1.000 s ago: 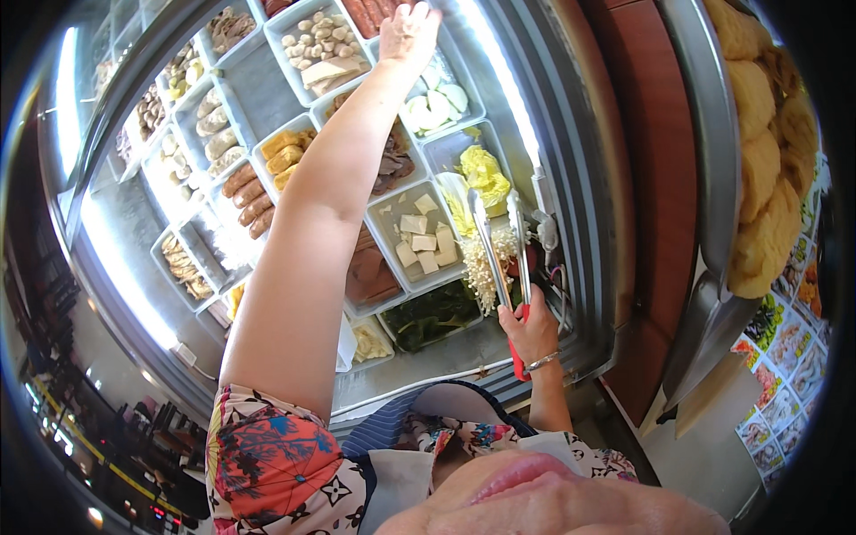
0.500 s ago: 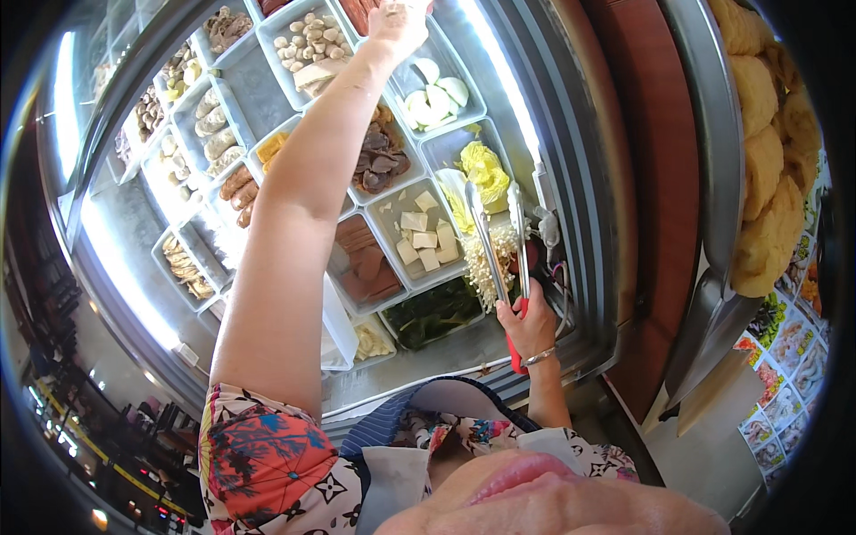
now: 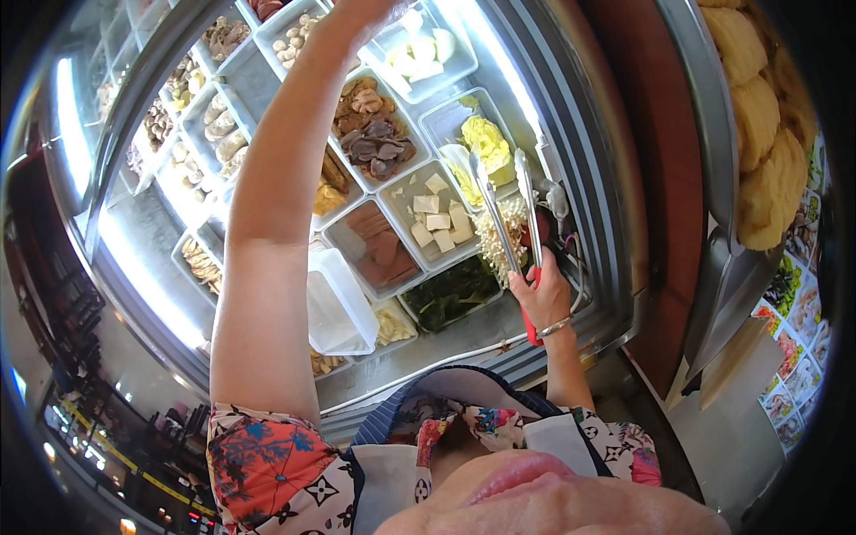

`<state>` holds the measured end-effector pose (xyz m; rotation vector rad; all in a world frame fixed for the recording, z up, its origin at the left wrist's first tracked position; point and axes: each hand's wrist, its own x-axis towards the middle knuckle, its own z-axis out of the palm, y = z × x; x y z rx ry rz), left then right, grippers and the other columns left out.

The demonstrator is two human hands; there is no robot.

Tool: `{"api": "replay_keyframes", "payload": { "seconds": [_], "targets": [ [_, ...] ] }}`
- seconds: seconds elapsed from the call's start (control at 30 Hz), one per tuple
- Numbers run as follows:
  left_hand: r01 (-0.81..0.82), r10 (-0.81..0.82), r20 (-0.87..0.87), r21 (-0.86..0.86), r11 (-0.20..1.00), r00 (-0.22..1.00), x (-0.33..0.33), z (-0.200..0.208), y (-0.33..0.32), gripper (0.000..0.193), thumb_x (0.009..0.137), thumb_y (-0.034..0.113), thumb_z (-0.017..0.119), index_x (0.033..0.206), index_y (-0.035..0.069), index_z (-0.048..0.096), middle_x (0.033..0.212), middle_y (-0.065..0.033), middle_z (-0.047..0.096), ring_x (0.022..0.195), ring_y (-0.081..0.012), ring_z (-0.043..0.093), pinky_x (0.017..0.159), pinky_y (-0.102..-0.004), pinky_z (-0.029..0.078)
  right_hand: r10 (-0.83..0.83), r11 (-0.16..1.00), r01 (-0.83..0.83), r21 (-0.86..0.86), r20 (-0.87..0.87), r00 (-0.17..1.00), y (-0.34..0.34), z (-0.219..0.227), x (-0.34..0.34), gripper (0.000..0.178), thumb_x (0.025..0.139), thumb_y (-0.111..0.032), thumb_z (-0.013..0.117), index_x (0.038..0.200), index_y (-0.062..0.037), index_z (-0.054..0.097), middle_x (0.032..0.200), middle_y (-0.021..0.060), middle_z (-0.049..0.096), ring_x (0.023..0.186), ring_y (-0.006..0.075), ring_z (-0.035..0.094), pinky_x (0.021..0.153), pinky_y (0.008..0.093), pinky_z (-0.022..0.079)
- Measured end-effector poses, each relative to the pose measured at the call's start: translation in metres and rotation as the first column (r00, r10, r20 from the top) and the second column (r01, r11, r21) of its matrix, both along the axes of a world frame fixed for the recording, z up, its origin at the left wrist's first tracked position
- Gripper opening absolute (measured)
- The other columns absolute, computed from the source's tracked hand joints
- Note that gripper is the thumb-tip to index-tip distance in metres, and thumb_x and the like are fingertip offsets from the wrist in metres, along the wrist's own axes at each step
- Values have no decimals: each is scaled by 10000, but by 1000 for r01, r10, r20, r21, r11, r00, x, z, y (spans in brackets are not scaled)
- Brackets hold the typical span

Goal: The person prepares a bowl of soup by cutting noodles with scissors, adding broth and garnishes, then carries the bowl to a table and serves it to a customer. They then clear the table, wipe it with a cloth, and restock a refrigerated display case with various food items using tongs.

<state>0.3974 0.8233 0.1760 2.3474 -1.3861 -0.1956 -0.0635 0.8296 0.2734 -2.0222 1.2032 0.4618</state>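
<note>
My right hand (image 3: 542, 294) is closed round the red handles of metal tongs (image 3: 499, 209), whose jaws stand apart. Beneath the tongs lie enoki mushrooms (image 3: 501, 234) and yellow-green cabbage leaves (image 3: 486, 143) in a clear tub. My left arm stretches far across the display case, with my left hand (image 3: 379, 9) cut by the upper edge beside a tub of pale white-green chunks (image 3: 423, 53); its fingers are hidden. Near the tongs sit tubs of tofu cubes (image 3: 437, 221), dark green seaweed (image 3: 452, 294) and brown slabs (image 3: 383, 245).
An empty translucent tub (image 3: 339, 303) rests tilted by my left forearm. Dark sliced meat (image 3: 374, 147) fills another tub. Bright light strips (image 3: 504, 76) and metal rails edge the case. On the right, a metal tray holds large yellow fried pieces (image 3: 767, 187).
The view has shifted, so the tubs appear lower and farther right. My left hand has moved up and left, partly out of the picture. The tongs remain in my right hand.
</note>
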Motion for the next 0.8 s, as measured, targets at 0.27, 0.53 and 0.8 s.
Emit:
{"api": "replay_keyframes", "payload": {
  "seconds": [0.27,0.53,0.8],
  "targets": [
    [-302,303,-199,36,953,932,-32,59,77,280,772,195,640,986,46,540,951,-159,593,798,-234,606,742,-354,487,50,997,-44,-55,106,993,3,-8,20,561,715,-271,727,1152,-5,498,702,90,547,601,255,567,579,361,483],
    [-538,478,-864,330,775,159,-55,14,141,574,676,174,745,1159,42,463,859,-81,571,750,-157,570,732,-364,480,105,994,-105,7,-22,994,0,-76,63,413,784,-346,617,1022,-30,498,843,201,631,817,402,611,707,479,488],
    [-476,327,-886,144,868,328,-103,24,131,950,618,194,857,1389,-18,343,1159,-170,569,1043,-248,567,888,-340,463,142,986,-118,115,-232,962,-8,-97,89,461,820,-397,547,1086,-24,498,1007,245,635,954,404,610,847,473,478]
  ]
}}
